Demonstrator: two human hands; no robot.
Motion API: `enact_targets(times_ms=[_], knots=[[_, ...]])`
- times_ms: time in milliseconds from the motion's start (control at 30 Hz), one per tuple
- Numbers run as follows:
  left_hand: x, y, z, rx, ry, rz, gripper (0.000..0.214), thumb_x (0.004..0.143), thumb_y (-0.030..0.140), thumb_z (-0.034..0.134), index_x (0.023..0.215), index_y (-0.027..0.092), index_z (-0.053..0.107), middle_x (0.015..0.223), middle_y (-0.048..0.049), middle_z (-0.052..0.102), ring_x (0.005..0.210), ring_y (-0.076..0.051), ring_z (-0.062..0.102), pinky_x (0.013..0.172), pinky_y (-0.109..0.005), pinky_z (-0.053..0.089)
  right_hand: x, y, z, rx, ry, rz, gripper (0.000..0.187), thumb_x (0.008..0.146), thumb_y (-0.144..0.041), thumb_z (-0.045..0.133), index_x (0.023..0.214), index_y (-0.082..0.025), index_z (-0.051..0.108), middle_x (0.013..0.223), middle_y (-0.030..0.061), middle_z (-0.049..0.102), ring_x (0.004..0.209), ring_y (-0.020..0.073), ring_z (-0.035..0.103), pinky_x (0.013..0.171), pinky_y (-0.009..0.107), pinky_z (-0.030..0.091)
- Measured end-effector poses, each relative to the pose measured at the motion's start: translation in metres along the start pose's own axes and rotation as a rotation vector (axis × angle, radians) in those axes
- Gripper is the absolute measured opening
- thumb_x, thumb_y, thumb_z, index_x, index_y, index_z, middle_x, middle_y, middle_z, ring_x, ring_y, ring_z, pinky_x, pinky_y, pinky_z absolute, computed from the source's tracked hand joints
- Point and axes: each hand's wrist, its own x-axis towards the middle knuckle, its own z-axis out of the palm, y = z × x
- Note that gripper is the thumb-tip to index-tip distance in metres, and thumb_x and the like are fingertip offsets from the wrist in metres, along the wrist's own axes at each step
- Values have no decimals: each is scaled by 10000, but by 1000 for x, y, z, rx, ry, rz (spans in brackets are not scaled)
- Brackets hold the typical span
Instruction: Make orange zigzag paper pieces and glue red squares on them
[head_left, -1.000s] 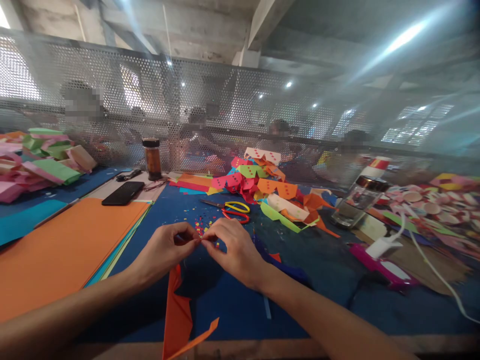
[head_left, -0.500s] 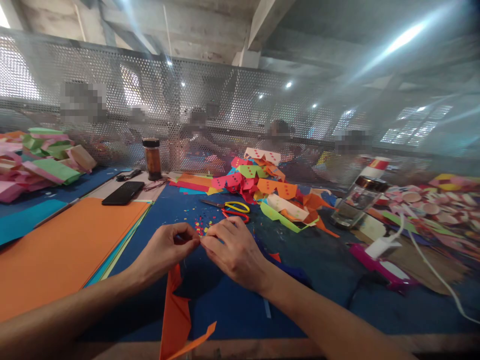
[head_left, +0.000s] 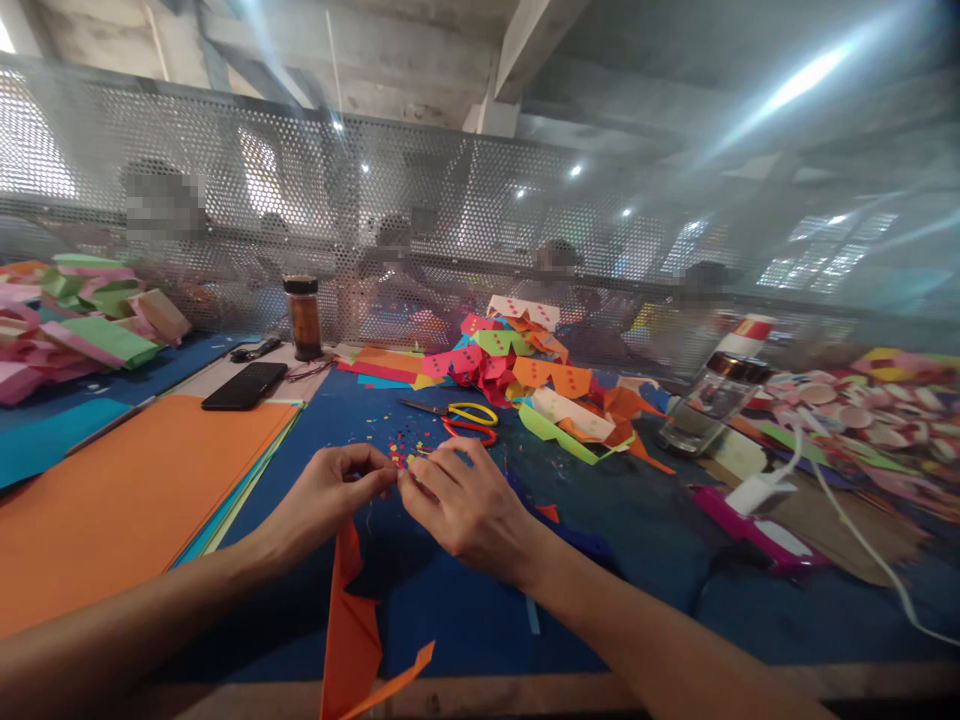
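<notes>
My left hand point(head_left: 341, 490) is closed in a pinch, thumb against forefinger. Its fingertips meet those of my right hand point(head_left: 466, 505), which is pinched too. Whatever lies between the fingertips is too small to make out. Just beyond them, tiny coloured paper bits point(head_left: 401, 455) are scattered on the blue table top point(head_left: 442, 630). Below my left hand, a folded strip of orange paper point(head_left: 351, 625) reaches to the table's near edge. Scissors point(head_left: 457, 415) with yellow and red handles lie beyond my right hand.
Large orange paper sheets point(head_left: 142, 480) and a black phone point(head_left: 246, 386) lie at left, near a brown-filled bottle point(head_left: 304, 320). Punched paper strips point(head_left: 555, 376) are heaped at centre back. A glass jar point(head_left: 709, 405) and a magenta power strip point(head_left: 757, 530) with white cable are at right.
My hands stay almost in place, fingertips together, with only slight finger movement. The view has shifted very slightly.
</notes>
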Motion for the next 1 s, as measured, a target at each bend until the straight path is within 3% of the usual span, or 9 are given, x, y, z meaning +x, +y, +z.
enact_targets(times_ms=[167,333,433,733,1000], knots=[[1,-2,-1,12,7,9,259,772,423,635,665,194,693,630,-7,682,621,-162,591,612,-271,432,-1,0,1,85,18,57,175,993,-131,522,1088,-112,668,969,84,704,891,229,592,899,422,405],[-1,-3,-1,52,4,42,240,791,389,634,659,194,679,632,-2,676,622,-156,594,601,-259,431,-1,-1,10,496,41,379,110,996,-233,577,978,-182,673,933,48,717,919,204,633,876,381,437],[-3,-3,-1,79,-10,68,224,810,385,637,717,192,702,669,-4,690,647,-159,605,609,-258,435,-2,-1,17,588,47,473,60,948,-226,663,902,-187,656,893,30,710,900,181,652,834,332,464],[-8,0,0,151,17,124,170,851,351,629,817,205,709,761,2,709,726,-163,632,704,-276,468,1,-2,13,771,20,575,72,882,-133,700,899,-188,658,868,12,677,849,170,645,805,314,477],[-8,-2,0,188,-3,143,143,861,317,618,813,210,699,772,8,714,737,-165,642,688,-267,471,2,-1,15,827,3,587,125,866,-97,676,811,-194,617,804,-6,641,795,159,627,766,292,475]])
